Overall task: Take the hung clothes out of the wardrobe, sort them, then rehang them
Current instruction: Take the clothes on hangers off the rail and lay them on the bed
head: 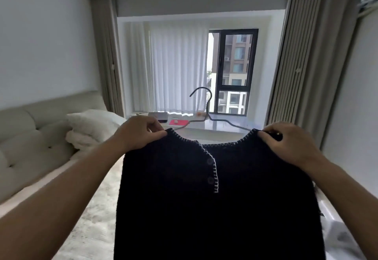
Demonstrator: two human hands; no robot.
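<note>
Centrally, black knit top (221, 202) held up at chest level, mounted on thin metal hanger (206, 112), hook upright above neckline. Left hand (141, 135) pinches left shoulder of top. Right hand (286, 145) pinches right shoulder, fingers curled over fabric. Bed (92, 208) below garment. Pillows (92, 127) left. Window (233, 69) behind, sheer curtain (176, 65) partly drawn.

Home bedroom: padded headboard (30, 129) and white pillows (92, 127) left of curtained window (231, 69).
</note>
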